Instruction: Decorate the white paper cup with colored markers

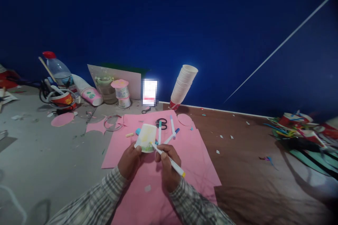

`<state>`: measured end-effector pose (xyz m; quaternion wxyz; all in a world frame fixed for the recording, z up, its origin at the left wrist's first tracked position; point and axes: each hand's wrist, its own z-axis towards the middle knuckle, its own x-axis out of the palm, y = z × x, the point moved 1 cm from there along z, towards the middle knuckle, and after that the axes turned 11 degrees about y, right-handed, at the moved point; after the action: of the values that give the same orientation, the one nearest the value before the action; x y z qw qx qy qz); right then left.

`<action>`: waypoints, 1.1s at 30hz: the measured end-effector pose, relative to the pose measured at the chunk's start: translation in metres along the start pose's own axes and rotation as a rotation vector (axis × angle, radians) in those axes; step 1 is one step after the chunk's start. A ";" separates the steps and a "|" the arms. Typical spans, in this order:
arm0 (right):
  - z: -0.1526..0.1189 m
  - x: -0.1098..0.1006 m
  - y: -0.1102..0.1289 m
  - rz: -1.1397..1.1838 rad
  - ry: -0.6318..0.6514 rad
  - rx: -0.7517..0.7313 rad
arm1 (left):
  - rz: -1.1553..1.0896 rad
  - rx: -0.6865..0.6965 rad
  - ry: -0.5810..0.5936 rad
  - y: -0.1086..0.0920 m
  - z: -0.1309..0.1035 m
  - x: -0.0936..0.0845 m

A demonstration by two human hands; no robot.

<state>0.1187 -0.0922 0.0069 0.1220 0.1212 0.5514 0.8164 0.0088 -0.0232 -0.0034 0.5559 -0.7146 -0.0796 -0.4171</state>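
My left hand (131, 160) is closed around the lower left of a white paper cup (148, 135), which is tilted on its side. Yellow and green marks show on the cup's wall. In my right hand (169, 165) is a white marker (173, 165) with a yellow end, held like a pen. Its yellow tip is at the cup's surface, near the green marks; whether it touches I cannot tell. Beyond the cup, several white-bodied markers (172, 126) and black-handled scissors (162, 123) lie on pink paper sheets (195, 168).
A tall stack of paper cups (184, 84) leans by the blue wall. At the left stand a plastic bottle (62, 74), a glass jar (107, 89) and a decorated cup piece (123, 95). A tape ring (113, 123) lies nearer. Craft scraps and cups (295, 123) are heaped at right.
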 end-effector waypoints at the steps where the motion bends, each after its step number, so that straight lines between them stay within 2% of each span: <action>1: 0.000 0.000 0.001 -0.001 -0.003 0.002 | 0.001 0.002 0.001 0.000 0.000 0.000; 22: 0.000 0.001 0.000 0.014 0.023 0.012 | -0.003 0.015 -0.040 0.001 0.001 -0.002; 30: 0.001 -0.002 0.002 0.009 0.018 -0.020 | -0.039 0.020 0.021 0.001 0.001 -0.003; 33: 0.003 -0.002 0.004 0.007 -0.016 -0.071 | -0.081 -0.022 0.038 -0.001 0.001 -0.004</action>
<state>0.1216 -0.0916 0.0119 0.1280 0.1252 0.5204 0.8349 0.0063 -0.0210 -0.0053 0.5320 -0.7089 -0.0935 -0.4536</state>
